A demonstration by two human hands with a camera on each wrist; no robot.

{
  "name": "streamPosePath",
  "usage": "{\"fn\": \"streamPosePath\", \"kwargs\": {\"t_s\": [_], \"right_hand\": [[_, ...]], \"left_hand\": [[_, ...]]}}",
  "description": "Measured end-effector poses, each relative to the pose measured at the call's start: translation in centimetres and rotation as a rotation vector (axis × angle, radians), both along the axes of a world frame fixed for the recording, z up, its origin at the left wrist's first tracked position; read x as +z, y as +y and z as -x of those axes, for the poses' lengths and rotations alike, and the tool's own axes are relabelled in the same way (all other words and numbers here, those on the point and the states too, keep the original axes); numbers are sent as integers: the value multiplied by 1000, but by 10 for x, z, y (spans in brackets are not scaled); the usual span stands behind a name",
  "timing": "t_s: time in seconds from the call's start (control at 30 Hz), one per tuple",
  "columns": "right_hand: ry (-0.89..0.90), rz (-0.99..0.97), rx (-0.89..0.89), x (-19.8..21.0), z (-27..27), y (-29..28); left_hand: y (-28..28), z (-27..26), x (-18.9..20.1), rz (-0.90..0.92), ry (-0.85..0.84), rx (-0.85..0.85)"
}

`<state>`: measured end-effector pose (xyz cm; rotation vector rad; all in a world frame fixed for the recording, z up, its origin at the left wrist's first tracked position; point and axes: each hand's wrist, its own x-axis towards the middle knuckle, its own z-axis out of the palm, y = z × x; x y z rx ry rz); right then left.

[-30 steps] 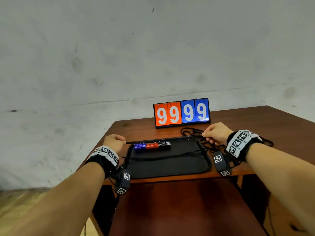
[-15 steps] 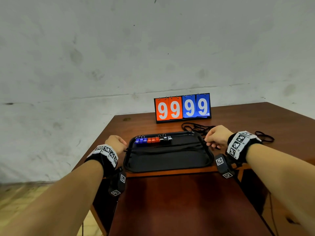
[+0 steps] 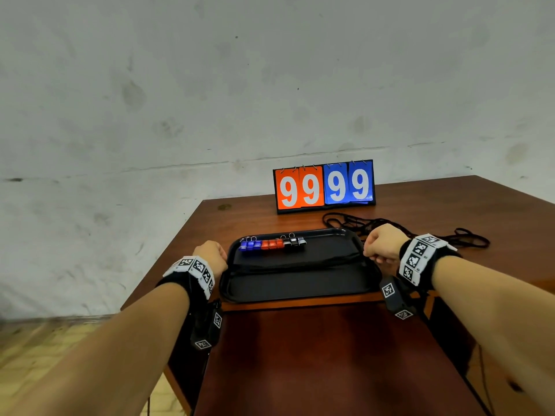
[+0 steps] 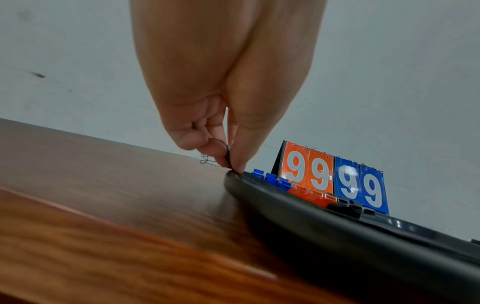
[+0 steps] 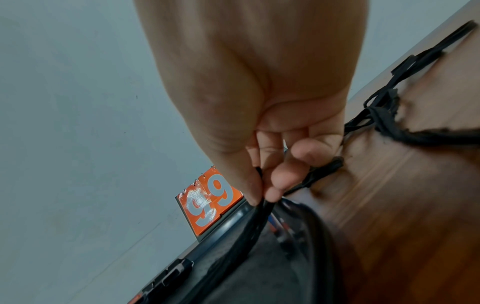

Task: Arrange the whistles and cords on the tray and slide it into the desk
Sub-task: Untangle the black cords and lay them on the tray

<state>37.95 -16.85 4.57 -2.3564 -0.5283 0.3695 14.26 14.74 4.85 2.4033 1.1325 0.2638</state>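
Left hand: my left hand [image 3: 211,256] pinches one end of a black cord [image 3: 295,262] between thumb and fingertip, right at the tray's [image 3: 300,288] left rim.
Right hand: my right hand [image 3: 384,243] has fingers curled, nipping the other end at the right rim; the cord runs straight across the tray between my hands.
Whistles: a touching row just beyond the cord, nearer my left hand: blue whistles [image 3: 250,245], red whistles [image 3: 272,244], black whistles [image 3: 295,242]. I count roughly three of each, though they're small.
Loose cords: a tangle [image 3: 360,221] just beyond my right hand, on the desk [image 3: 300,355]; too knotted to count.
Done: whistles lined up, this cord going down.
Left: I'd say the loose cords, then sliding the tray into the desk.
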Motion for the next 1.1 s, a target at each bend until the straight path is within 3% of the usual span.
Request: {"fn": "streamPosePath", "kwargs": {"t_s": [0.57,1.1], "right_hand": [[-176,182,111,-6,-10,5],[-161,83,77,-8,-10,0]], "left_hand": [[3,-5,-5,-39,80,-56],[11,1,-5,22,4,-30]]}}
